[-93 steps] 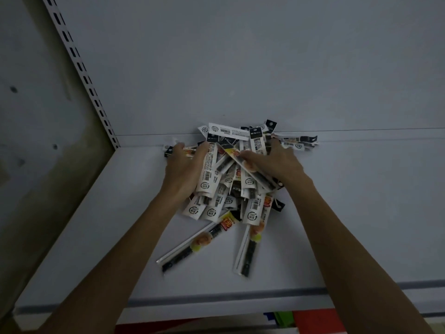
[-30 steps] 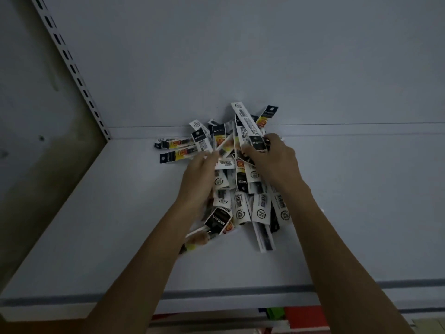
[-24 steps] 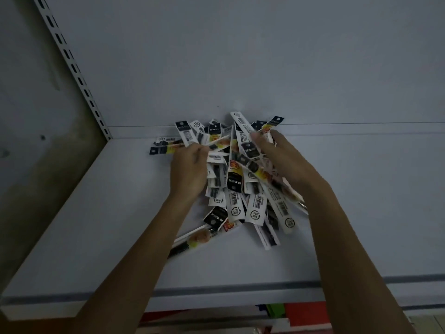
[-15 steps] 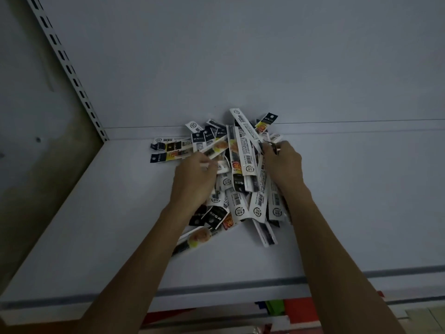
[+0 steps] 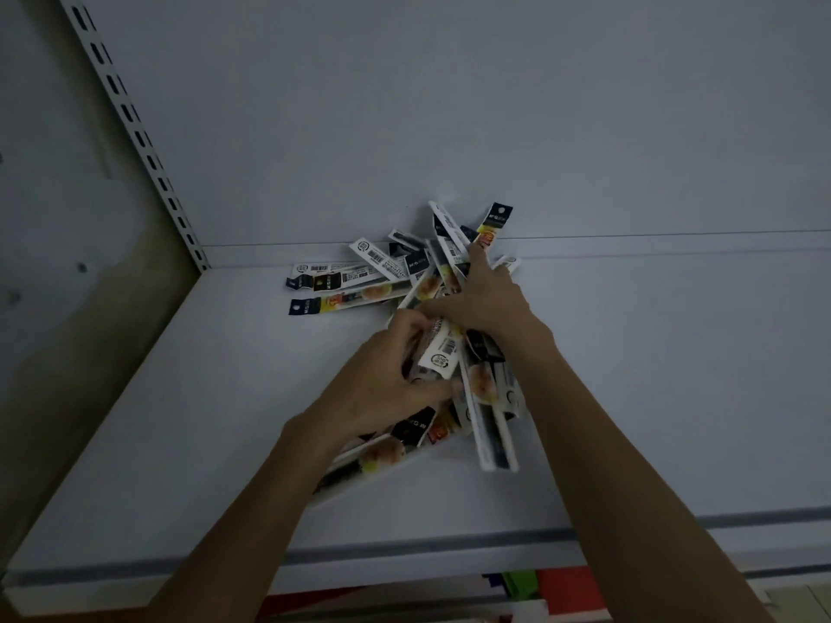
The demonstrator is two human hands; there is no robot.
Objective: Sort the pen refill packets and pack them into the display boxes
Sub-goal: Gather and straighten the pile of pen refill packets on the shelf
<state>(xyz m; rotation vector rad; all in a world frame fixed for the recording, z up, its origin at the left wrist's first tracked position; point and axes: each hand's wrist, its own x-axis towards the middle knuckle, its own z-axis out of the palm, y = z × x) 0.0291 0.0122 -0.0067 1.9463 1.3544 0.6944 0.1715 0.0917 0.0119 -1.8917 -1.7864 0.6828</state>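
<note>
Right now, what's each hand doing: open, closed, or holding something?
Left hand: closed, gripping a bundle of pen refill packets.
Right hand: open, lying stretched across the packets.

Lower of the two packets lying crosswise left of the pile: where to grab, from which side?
Pinch the packet at its black header end, coming from the left. That end lies free on the bare shelf; the other end runs into the pile beside the right hand. It lies flat, so likely drag it clear before lifting.
</note>
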